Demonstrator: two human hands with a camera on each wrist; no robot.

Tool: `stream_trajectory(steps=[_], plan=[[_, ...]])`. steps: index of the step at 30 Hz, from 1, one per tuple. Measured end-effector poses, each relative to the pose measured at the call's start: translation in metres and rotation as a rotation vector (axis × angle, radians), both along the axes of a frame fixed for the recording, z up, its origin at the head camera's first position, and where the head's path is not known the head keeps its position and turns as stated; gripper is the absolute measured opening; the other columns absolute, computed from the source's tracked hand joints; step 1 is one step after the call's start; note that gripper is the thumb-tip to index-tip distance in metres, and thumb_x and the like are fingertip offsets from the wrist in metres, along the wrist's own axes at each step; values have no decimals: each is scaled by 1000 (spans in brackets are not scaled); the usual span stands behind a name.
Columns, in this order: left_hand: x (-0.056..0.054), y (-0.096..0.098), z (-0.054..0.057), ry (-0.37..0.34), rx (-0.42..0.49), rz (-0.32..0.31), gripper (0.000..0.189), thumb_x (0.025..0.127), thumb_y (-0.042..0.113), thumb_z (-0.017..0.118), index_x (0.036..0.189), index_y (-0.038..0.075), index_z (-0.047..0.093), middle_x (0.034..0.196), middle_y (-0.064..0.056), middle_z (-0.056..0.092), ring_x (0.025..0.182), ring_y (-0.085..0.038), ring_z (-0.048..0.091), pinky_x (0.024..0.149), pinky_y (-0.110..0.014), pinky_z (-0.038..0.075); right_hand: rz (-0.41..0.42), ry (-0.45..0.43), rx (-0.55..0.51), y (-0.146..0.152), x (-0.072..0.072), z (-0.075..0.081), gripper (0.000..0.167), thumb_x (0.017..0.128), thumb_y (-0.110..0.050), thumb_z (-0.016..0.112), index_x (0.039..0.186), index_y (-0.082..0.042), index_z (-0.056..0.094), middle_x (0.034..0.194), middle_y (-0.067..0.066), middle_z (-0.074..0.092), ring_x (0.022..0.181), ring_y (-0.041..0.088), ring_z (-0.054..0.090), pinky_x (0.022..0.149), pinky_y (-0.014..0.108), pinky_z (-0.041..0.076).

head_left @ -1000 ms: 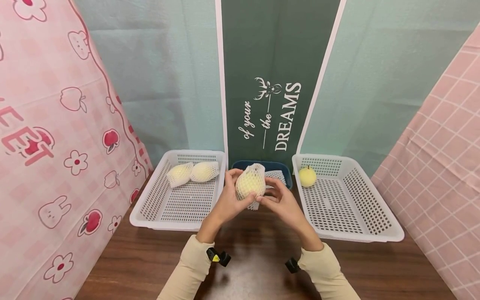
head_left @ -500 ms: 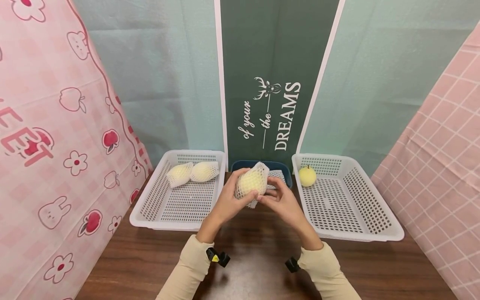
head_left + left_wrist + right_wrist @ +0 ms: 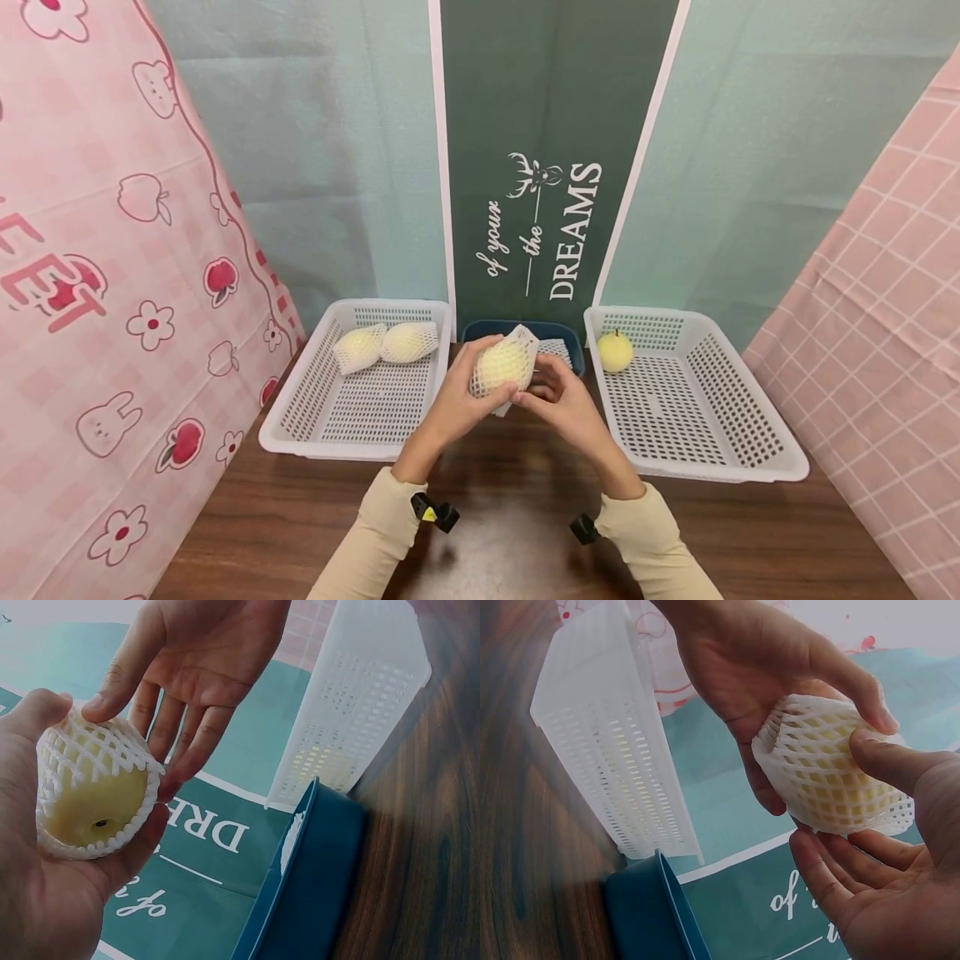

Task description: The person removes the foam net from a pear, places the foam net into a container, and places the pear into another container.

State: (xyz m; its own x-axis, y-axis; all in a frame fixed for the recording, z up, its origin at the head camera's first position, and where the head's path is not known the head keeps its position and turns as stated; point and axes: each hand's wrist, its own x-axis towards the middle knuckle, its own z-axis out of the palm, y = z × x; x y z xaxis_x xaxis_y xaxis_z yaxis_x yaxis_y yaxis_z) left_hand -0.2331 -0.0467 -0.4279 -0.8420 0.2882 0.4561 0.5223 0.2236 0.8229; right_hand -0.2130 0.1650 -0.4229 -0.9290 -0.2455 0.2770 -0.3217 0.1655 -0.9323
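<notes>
A yellow pear (image 3: 105, 802) in a white foam net (image 3: 832, 765) is between both hands, over the front of the blue basin. My left hand (image 3: 461, 392) grips it from the left side, thumb in front. In the left wrist view, the pear's dark-centred end shows in the net's opening. My right hand (image 3: 558, 404) holds the right side, its thumb on the net and its fingers reaching round beneath. Two netted pears (image 3: 408, 342) lie in the left white basket (image 3: 330, 451). One bare pear (image 3: 615, 352) sits in the right white basket (image 3: 720, 473).
Behind the hands, against the curtain, stands the blue basin (image 3: 480, 330) with white foam nets (image 3: 557, 350) in it. The baskets flank it on the brown wooden table (image 3: 510, 517). Pink printed cloths hang at both sides.
The netted pear has tilted, its gathered net end leaning to the right. Both hands keep hold with only small finger shifts. The baskets and their pears have not moved.
</notes>
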Motion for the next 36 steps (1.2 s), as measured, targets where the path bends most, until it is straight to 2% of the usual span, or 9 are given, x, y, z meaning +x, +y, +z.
stream_trajectory(steps=[8,14,20,23,30,32,36], plan=[[-3,-2,3,-20,6,-6,74,92,23,83,156,21,47,150,-10,55,117,-25,58,94,-42,54,17,-4,19,3,0,1,62,95,-8,79,150,-6,50,141,25,63,116,34,72,90,24,60],[-4,-4,5,-17,4,0,76,91,24,85,156,21,47,148,-10,58,117,-26,60,97,-42,53,0,9,0,7,0,7,61,96,-5,78,150,-5,50,142,25,62,115,25,72,91,24,60],[-4,-5,6,-39,5,-1,78,89,22,86,156,18,45,148,-9,58,118,-25,60,98,-43,53,-50,87,-30,11,-3,13,48,100,-4,73,145,0,54,143,20,61,119,8,66,95,19,57],[-3,-6,7,-49,3,-2,78,88,22,86,154,17,45,146,-10,59,117,-25,60,97,-43,54,-91,127,-57,13,-3,17,40,103,-6,69,141,0,58,139,18,62,114,7,67,94,18,57],[-3,-8,6,-51,-21,-1,74,87,22,87,149,15,47,144,-8,60,117,-24,61,97,-43,53,-157,265,-144,15,-11,25,23,104,0,65,125,8,67,124,26,68,110,9,69,97,17,55],[-3,-9,7,-48,-25,-8,73,87,23,87,149,15,48,144,-8,61,116,-24,62,96,-43,53,-166,294,-138,16,-13,28,21,102,0,67,122,7,68,120,22,71,111,11,71,97,17,55],[-2,-10,7,-37,-36,-20,72,87,24,88,149,16,51,144,-6,62,114,-24,63,93,-41,54,-121,316,-154,17,-18,33,20,99,5,69,119,9,69,115,11,73,110,12,73,97,19,56]])
